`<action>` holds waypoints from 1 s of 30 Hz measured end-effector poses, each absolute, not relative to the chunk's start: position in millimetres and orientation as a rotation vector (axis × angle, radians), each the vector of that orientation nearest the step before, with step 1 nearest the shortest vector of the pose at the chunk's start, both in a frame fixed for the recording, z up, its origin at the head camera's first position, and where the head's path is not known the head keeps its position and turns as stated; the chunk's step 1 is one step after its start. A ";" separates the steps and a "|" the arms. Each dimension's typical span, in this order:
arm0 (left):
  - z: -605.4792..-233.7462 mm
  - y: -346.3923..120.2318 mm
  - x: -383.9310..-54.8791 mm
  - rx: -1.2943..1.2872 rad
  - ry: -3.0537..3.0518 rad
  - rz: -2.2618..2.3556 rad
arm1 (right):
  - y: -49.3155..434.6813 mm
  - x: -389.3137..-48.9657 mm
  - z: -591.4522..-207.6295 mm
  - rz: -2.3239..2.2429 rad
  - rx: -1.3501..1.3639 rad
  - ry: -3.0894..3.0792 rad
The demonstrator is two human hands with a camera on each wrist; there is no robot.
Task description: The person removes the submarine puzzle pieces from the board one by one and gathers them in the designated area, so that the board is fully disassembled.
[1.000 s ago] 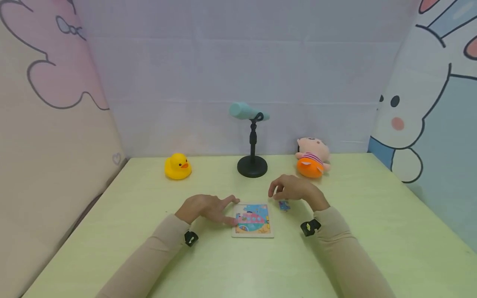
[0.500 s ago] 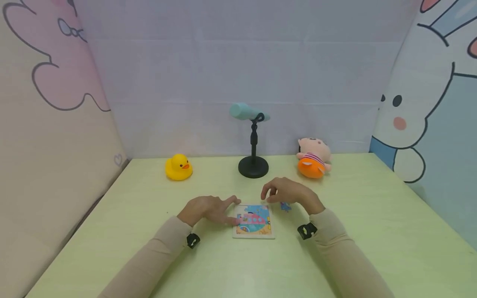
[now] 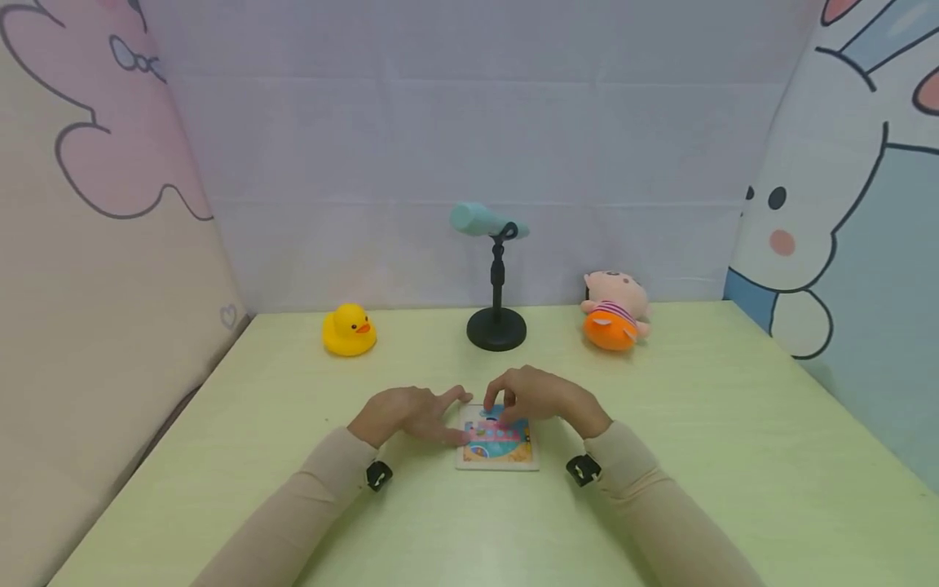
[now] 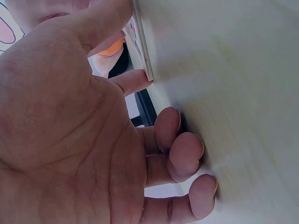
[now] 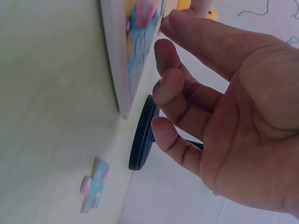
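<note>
A small picture jigsaw puzzle [image 3: 499,452] in a pale frame lies flat on the table, showing pink, blue and yellow shapes. My left hand [image 3: 407,413] steadies it from the left, thumb on the left side and index finger at the far left corner. Its other fingers [image 4: 186,154] rest loosely bent near the tabletop. Over the puzzle's upper part, my right hand [image 3: 539,397] reaches down with thumb and index finger apart, touching or nearly touching the pieces. Nothing shows clearly between them. A loose puzzle piece [image 5: 96,185] lies on the table, hidden in the head view.
A yellow rubber duck [image 3: 349,330] sits at the back left. Behind the puzzle stands a mint-green cylinder [image 3: 480,220] on a black stand [image 3: 496,329]. A plush toy [image 3: 614,311] is at the back right. Patterned walls enclose the pale green table [image 3: 440,530].
My right hand has moved left from beside the loose piece to over the puzzle's upper part. My left hand has stayed at the puzzle's left side.
</note>
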State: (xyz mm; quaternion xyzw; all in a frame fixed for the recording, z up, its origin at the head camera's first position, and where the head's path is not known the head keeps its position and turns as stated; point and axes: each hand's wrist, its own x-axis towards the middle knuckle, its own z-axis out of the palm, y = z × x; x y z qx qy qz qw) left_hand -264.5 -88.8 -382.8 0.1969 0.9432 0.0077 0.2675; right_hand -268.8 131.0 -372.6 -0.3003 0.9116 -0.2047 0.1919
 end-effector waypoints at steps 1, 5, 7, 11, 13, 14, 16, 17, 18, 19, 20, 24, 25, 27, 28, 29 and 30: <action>-383.0 -88.7 -264.8 0.531 2.545 0.021 | 129.5 -268.2 -373.1 -0.576 -0.852 2.557; -385.2 -88.7 -265.4 0.522 2.547 0.027 | 125.5 -265.3 -375.7 -0.586 -0.848 2.551; -385.8 -89.1 -264.9 0.521 2.548 0.027 | 123.5 -264.2 -378.3 -0.590 -0.828 2.549; -386.4 -90.3 -264.3 0.531 2.554 0.016 | 119.2 -260.6 -381.2 -0.591 -0.813 2.552; -386.5 -90.3 -264.5 0.540 2.560 0.010 | 118.0 -259.4 -381.6 -0.595 -0.805 2.558; -386.4 -90.1 -264.7 0.544 2.561 0.011 | 117.6 -259.0 -381.3 -0.595 -0.799 2.560; -386.6 -89.2 -265.1 0.559 2.565 0.016 | 117.8 -258.2 -380.9 -0.599 -0.781 2.563; -386.6 -88.6 -265.1 0.564 2.565 0.023 | 118.2 -257.9 -380.7 -0.598 -0.774 2.564; -387.0 -88.1 -265.3 0.569 2.564 0.026 | 118.7 -257.8 -380.8 -0.595 -0.772 2.565; -387.4 -87.7 -265.6 0.572 2.563 0.029 | 119.1 -258.0 -380.8 -0.594 -0.775 2.565; -387.7 -87.3 -265.9 0.572 2.564 0.030 | 119.5 -258.1 -381.0 -0.594 -0.778 2.564; -388.4 -87.8 -267.2 0.552 2.568 0.023 | 119.4 -259.1 -381.7 -0.595 -0.813 2.568; -388.4 -88.2 -267.4 0.546 2.568 0.021 | 119.0 -259.2 -381.7 -0.595 -0.819 2.569; -388.0 -89.1 -267.2 0.542 2.569 0.017 | 118.2 -259.0 -381.6 -0.595 -0.823 2.571; -387.8 -89.3 -266.9 0.543 2.569 0.021 | 117.9 -258.6 -381.5 -0.596 -0.818 2.571; -387.7 -89.4 -266.4 0.543 2.568 0.025 | 117.6 -258.2 -381.4 -0.595 -0.814 2.570; -387.6 -89.4 -265.8 0.542 2.567 0.031 | 117.3 -257.7 -381.4 -0.596 -0.810 2.568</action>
